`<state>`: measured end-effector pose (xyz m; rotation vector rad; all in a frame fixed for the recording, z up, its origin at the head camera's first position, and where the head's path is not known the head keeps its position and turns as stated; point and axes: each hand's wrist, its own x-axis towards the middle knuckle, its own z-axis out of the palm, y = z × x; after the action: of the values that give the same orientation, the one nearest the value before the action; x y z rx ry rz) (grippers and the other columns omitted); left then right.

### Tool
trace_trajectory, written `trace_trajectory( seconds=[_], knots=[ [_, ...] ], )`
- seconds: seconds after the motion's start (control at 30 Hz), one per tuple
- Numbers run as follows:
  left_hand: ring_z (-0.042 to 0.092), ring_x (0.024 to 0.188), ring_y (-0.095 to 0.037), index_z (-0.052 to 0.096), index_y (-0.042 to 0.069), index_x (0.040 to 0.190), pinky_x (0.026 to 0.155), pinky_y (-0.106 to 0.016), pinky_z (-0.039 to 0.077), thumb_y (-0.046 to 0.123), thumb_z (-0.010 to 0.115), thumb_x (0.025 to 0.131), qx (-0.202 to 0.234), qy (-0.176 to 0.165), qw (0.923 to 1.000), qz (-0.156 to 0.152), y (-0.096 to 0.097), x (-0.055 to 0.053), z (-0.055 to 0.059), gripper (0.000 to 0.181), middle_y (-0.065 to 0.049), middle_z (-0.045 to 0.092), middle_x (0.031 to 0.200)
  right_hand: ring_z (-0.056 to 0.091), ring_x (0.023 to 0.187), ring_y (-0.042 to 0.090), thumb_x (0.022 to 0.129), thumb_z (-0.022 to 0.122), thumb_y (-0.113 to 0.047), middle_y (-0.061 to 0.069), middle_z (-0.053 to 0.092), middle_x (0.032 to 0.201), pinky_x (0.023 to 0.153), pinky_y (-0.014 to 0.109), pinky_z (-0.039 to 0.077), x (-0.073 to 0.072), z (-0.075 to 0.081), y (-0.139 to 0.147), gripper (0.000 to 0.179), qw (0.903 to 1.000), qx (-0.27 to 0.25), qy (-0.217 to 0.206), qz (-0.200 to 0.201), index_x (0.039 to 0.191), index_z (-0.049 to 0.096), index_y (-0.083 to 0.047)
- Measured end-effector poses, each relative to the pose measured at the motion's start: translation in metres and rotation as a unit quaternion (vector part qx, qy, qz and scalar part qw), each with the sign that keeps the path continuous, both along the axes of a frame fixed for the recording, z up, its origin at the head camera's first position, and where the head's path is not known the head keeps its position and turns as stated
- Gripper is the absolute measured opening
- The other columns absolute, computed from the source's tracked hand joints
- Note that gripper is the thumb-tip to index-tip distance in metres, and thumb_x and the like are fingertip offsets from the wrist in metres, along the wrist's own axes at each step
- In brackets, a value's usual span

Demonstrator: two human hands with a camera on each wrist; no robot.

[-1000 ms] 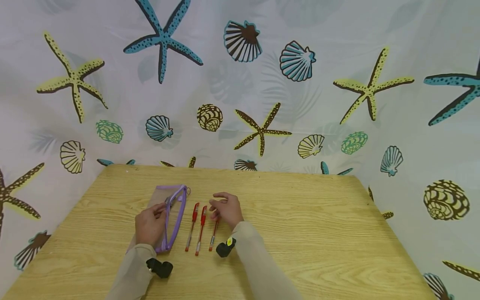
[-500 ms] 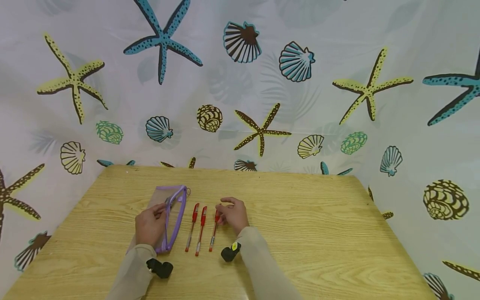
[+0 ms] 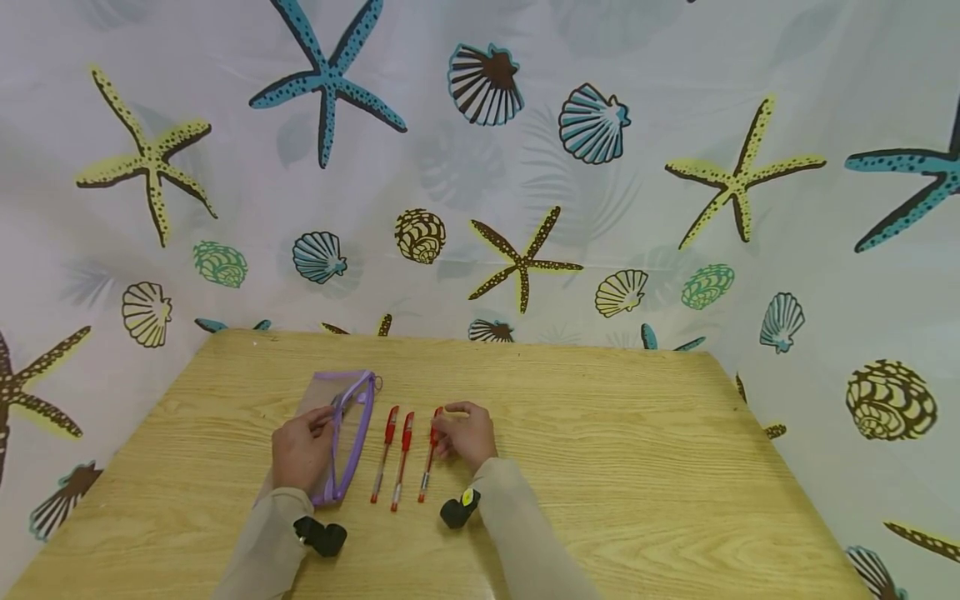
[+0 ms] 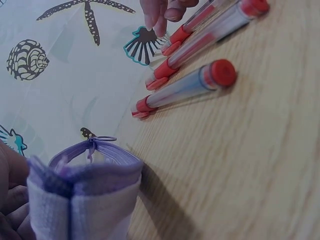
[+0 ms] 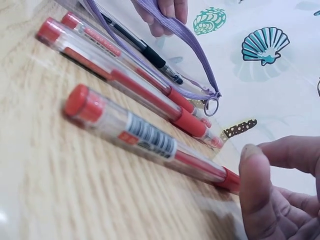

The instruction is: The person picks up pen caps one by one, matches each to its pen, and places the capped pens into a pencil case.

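My left hand [image 3: 302, 452] pinches the rim of a see-through pencil pouch [image 3: 362, 433] with purple zipper trim, which gapes toward the pens. A black pen [image 5: 145, 50] shows inside it in the right wrist view. Beside the pouch, three red-capped gel pens lie on the table: a left pen [image 3: 384, 454], a middle pen [image 3: 402, 458] and a right pen [image 3: 429, 462]. My right hand [image 3: 468, 437] is at the capped end of the right pen. Its thumb and index finger stand apart in the right wrist view, the thumb covering part of the pen.
The wooden table [image 3: 600, 450] extends to the right of the hands. A cloth [image 3: 465, 167] printed with starfish and shells hangs behind it. Both wrists wear small black cameras, the left camera [image 3: 321, 536] and the right camera [image 3: 454, 510].
My right hand has shifted slightly right and toward me, with its fingers lower at the right pen's cap. The left hand, the pouch and the pens look unmoved.
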<state>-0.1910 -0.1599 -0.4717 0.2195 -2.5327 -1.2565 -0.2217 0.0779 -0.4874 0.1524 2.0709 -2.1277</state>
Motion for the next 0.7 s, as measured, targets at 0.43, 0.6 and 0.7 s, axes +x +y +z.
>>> trace_trajectory(
  seconds=[0.43,0.6,0.7],
  knots=[
    [0.068,0.093,-0.034,0.067,-0.005,0.116,0.076,-0.042,0.056,0.005,0.058,0.092,0.003,0.003,1.0000,0.002,0.0003,0.0009,-0.0003,0.028,-0.022,0.069,0.105,0.056,0.043,0.011,0.085,0.069,-0.002,0.008,0.063,0.063,0.041,0.025,0.050,-0.0009,-0.0056,-0.0043,0.039,0.9993,0.026,-0.024,-0.008,0.118,0.050,0.008],
    [0.068,0.094,-0.034,0.066,-0.005,0.117,0.076,-0.042,0.056,0.005,0.058,0.092,0.006,-0.003,1.0000,-0.001,0.0009,0.0022,0.0015,0.029,-0.023,0.069,0.105,0.057,0.042,0.011,0.083,0.071,-0.001,0.009,0.064,0.063,0.043,0.026,0.052,-0.0018,-0.0048,-0.0062,0.039,0.9980,0.050,-0.037,-0.010,0.116,0.051,0.008],
    [0.068,0.094,-0.034,0.066,-0.005,0.118,0.076,-0.042,0.056,0.005,0.057,0.092,0.006,-0.009,0.9999,-0.002,0.0012,0.0020,0.0021,0.029,-0.023,0.069,0.105,0.057,0.040,0.012,0.081,0.072,0.002,0.010,0.065,0.061,0.042,0.028,0.052,-0.0033,-0.0032,-0.0081,0.037,0.9975,0.056,-0.040,-0.014,0.112,0.051,0.008]
  ],
)
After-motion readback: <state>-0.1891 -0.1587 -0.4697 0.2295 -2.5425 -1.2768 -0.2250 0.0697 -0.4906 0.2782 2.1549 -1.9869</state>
